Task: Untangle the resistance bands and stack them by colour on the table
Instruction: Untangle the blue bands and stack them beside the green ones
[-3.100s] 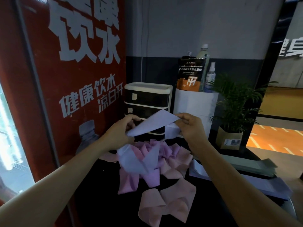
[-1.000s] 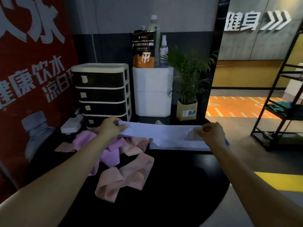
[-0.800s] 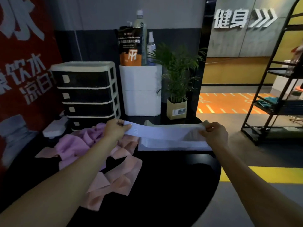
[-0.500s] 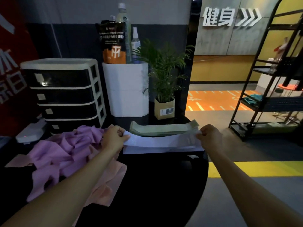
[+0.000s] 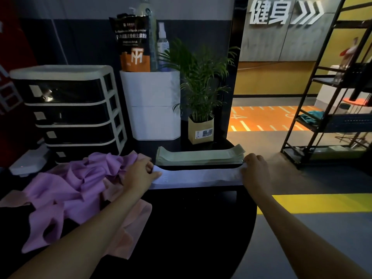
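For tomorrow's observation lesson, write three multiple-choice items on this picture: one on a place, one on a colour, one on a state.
1. Where does the green stack lie?
A. in front of the potted plant
B. on the drawer unit
C. on the floor

2. What colour is the band stretched between both hands?
A. pale lilac-white
B. red
C. black

3. How do the purple bands lie?
A. flat, stacked
B. in a crumpled heap
C. rolled up

Key: 1 A, it lies on the table before the pot; 2 A, pale; the left hand and right hand each grip an end; 3 B, folds overlap.
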